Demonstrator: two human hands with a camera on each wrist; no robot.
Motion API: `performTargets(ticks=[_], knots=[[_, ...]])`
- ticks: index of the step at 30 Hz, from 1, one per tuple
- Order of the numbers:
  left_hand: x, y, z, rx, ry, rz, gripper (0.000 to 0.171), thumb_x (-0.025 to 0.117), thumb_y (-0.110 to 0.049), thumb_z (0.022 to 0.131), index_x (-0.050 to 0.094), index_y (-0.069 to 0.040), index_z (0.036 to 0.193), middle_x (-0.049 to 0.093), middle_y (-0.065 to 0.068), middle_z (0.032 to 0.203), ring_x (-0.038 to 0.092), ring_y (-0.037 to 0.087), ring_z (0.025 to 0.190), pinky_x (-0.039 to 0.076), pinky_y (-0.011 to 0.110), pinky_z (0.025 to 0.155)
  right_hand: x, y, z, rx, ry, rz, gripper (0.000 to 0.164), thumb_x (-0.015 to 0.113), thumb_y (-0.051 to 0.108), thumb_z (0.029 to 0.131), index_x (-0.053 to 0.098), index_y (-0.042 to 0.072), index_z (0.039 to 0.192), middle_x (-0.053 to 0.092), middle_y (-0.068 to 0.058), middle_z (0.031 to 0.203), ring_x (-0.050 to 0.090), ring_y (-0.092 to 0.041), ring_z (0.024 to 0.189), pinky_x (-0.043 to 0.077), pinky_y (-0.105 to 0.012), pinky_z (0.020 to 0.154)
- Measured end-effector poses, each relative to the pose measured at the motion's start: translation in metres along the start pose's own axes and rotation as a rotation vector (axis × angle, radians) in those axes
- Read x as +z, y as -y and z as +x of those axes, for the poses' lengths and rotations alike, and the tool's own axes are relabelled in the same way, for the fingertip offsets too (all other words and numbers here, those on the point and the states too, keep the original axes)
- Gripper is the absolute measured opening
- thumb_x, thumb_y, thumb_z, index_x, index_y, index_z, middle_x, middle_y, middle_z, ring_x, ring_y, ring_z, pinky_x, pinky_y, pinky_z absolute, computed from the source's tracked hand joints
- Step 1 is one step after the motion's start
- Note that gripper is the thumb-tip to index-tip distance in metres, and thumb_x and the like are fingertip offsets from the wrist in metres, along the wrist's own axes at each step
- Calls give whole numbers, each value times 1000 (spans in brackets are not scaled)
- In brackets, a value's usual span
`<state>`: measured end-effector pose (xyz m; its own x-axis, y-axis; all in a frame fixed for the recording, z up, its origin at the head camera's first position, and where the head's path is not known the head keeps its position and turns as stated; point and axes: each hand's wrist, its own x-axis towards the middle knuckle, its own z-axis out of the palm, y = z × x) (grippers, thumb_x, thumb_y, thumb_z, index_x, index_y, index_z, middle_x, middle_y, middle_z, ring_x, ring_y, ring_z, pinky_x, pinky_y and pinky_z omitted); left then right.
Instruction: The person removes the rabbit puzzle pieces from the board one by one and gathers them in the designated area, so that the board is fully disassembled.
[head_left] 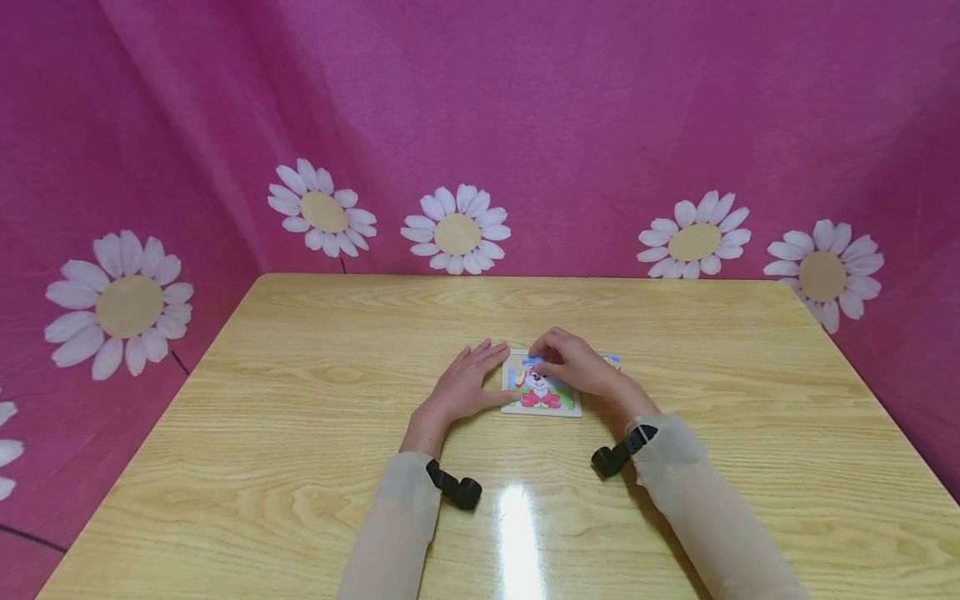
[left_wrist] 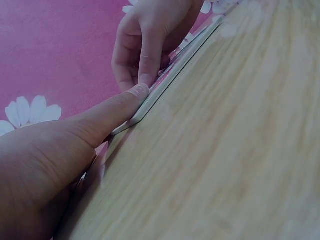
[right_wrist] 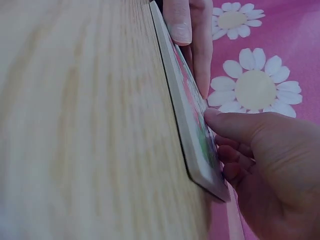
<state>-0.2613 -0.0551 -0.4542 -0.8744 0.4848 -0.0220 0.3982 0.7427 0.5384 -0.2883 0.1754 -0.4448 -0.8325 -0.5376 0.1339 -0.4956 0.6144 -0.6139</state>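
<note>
A flat jigsaw puzzle board (head_left: 561,411) with a pale rim lies on the table; its picture shows a white cartoon animal with red and green below. My left hand (head_left: 468,385) rests at its left side, fingers stretched toward the far left corner and thumb laid on the near left rim. My right hand (head_left: 576,363) arches over the far part, thumb and fingertips pinching a small puzzle piece (head_left: 533,362) low at the picture, mostly hidden by the fingers. In the right wrist view the right thumb (right_wrist: 232,122) meets the picture surface while the other fingers curl beyond it.
A bit of blue and yellow, like a loose piece (head_left: 612,359), shows behind the right wrist. The wooden table (head_left: 315,400) reaches back to a pink cloth (head_left: 570,125) with daisies. Black wrist cameras sit on both sleeves.
</note>
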Motion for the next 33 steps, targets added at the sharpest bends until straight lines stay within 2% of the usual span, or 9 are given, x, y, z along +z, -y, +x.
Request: performTargets(ticks=[6, 12, 16, 21, 26, 33], knots=[[-1, -1, 0, -3, -3, 2, 81, 66, -53, 88, 34, -19, 153, 31, -3, 161, 15, 17, 154, 7, 40, 129, -3, 2, 6, -18, 71, 10, 15, 60, 5, 95, 66, 4, 108, 59, -10, 100, 52, -17, 90, 45, -27, 82], [0, -1, 1, -3, -3, 7, 81, 66, -53, 87, 34, -18, 153, 31, -3, 161, 15, 17, 154, 7, 39, 129, -6, 6, 8, -24, 126, 33, 13, 58, 1, 95, 64, 0, 107, 53, -9, 91, 47, -15, 84, 38, -21, 74], [0, -1, 0, -6, -2, 6, 82, 67, -53, 87, 34, -19, 153, 31, -4, 161, 15, 17, 154, 7, 38, 129, -6, 7, 9, -27, 138, 42, 12, 58, -1, 95, 63, -1, 106, 50, -8, 89, 45, -15, 84, 37, -20, 73], [0, -2, 0, -12, -3, 11, 82, 67, -53, 87, 33, -19, 153, 31, -4, 161, 15, 16, 154, 7, 38, 129, -5, 6, 10, -67, 125, 20, 11, 59, -1, 94, 61, -2, 105, 49, -9, 89, 45, -15, 84, 38, -21, 73], [-1, -2, 1, -12, -1, 15, 81, 66, -53, 87, 34, -19, 153, 31, -4, 161, 15, 17, 154, 8, 38, 129, -3, 5, 9, -121, 77, -47, 12, 62, 0, 92, 62, -1, 103, 50, -8, 89, 44, -18, 88, 38, -26, 78], [0, -2, -1, -13, 2, 6, 81, 66, -53, 87, 34, -19, 153, 31, -4, 161, 15, 17, 154, 7, 39, 129, -1, 6, 6, -139, 39, -103, 11, 63, 1, 91, 63, 2, 102, 53, -9, 95, 42, -23, 96, 36, -33, 84]])
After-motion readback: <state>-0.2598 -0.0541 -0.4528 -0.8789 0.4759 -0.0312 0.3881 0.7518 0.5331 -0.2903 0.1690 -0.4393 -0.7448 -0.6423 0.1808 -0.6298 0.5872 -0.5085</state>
